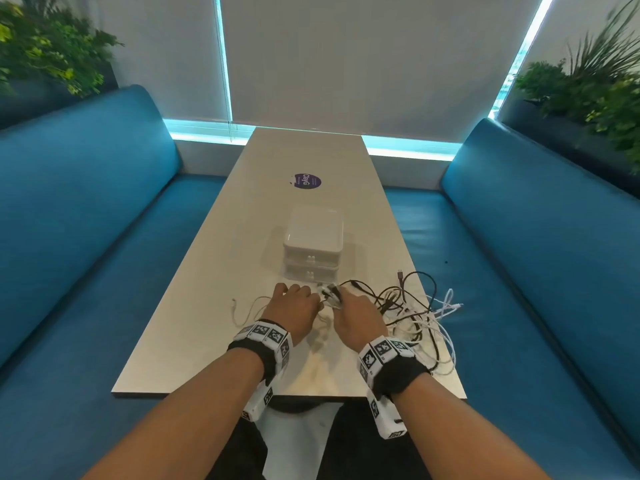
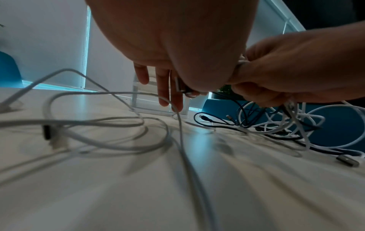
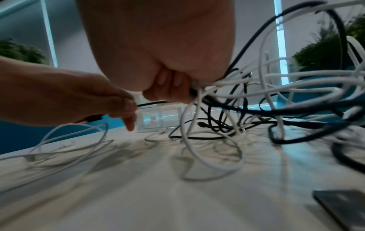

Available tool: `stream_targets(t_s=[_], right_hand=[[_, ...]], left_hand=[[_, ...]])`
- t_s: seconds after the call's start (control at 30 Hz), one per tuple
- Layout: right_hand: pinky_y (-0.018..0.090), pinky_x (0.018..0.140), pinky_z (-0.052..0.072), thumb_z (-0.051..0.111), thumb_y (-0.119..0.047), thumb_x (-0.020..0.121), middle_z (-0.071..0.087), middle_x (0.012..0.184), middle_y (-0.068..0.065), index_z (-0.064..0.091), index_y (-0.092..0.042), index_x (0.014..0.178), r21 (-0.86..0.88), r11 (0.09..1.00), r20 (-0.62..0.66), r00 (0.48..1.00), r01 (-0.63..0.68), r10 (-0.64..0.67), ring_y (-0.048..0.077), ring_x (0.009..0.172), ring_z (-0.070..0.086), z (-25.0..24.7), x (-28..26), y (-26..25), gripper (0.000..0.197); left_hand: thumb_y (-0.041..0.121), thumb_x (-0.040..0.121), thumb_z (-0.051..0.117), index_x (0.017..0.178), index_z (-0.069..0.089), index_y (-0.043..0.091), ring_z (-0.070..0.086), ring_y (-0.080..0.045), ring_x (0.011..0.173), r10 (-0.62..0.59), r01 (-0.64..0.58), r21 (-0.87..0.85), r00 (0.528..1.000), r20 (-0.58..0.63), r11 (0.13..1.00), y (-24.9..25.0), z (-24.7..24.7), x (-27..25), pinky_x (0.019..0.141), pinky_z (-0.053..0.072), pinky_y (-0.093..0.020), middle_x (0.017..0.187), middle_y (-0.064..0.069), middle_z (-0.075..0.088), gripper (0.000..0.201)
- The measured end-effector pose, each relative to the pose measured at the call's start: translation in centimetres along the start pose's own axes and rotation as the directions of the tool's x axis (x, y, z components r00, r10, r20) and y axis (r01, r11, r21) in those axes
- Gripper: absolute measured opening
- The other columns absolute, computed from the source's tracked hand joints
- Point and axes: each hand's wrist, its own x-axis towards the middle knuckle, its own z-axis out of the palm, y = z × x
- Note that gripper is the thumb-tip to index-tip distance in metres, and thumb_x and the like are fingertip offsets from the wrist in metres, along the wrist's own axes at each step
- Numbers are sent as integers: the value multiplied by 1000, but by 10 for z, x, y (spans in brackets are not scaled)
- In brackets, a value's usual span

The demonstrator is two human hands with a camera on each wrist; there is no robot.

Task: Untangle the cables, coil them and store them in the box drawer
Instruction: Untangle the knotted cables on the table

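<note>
The right hand clenches a bunch of white and black strands at the near edge of the cable tangle, while the left hand pinches a dark connector drawn out of that bunch, its other fingers straight. Left of the grip, one white cable lies loose on the table. Just beyond the grip stands the two-drawer box, both drawers closed. Judging by this, untangling has barely begun; nothing is coiled or stored.
</note>
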Motion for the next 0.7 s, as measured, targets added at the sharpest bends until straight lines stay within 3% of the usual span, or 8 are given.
stream_targets(t_s=[0.07,0.17,0.3,0.47,0.53,0.6,0.7], right_hand=[[40,74,53,43,-24,92,67,97,12,53,-21,114,2,999,33,999,37,-37,35,89,64,2,-1,-3,24],[40,75,53,43,-21,92,67,99,12,54,-21,111,-43,999,71,997,23,-20,35,92,64,1,1,3,22],[40,81,54,38,-19,95,66,105,9,57,-18,114,-182,980,80,992,-85,101,29,95,65,-5,1,21,26],[38,85,53,39,-18,97,66,108,5,59,-17,114,-221,949,86,965,-226,249,25,100,64,-7,-8,41,27],[38,86,53,39,-18,96,66,107,5,60,-17,111,-197,952,84,964,-232,253,25,98,64,-6,-8,38,26],[38,86,53,40,-19,94,67,106,6,61,-18,110,-125,967,96,967,-222,234,26,97,64,-5,-5,31,26],[35,80,48,40,-22,94,68,107,10,60,-19,112,-37,985,100,980,-167,169,32,100,64,-5,-1,18,26]], left_hand=[[14,98,40,118,59,19,51,-27,111,17,-18,27,1000,9,999,4,-3,0,101,31,-45,113,-4,57,27],[23,103,38,119,57,21,52,-28,111,19,-18,-37,1000,1,999,5,0,-3,102,30,-46,113,-4,58,25],[22,101,43,114,56,20,51,-25,109,14,-17,-160,1000,-19,987,-8,8,-9,100,32,-42,115,-1,55,19],[16,100,45,113,56,14,54,-28,97,-172,79,-415,966,-191,906,-45,4,-12,83,42,-39,113,-6,54,18],[21,102,42,118,53,13,59,-31,96,-286,211,-414,950,-127,885,-59,0,-14,80,46,-39,112,-9,56,21],[30,105,35,121,47,12,63,-33,95,-380,366,-346,925,32,864,-72,-3,-18,76,47,-37,111,-12,62,27],[36,105,31,126,44,11,64,-33,102,-473,510,-240,859,197,826,-85,0,-27,77,45,-35,117,-14,63,35]])
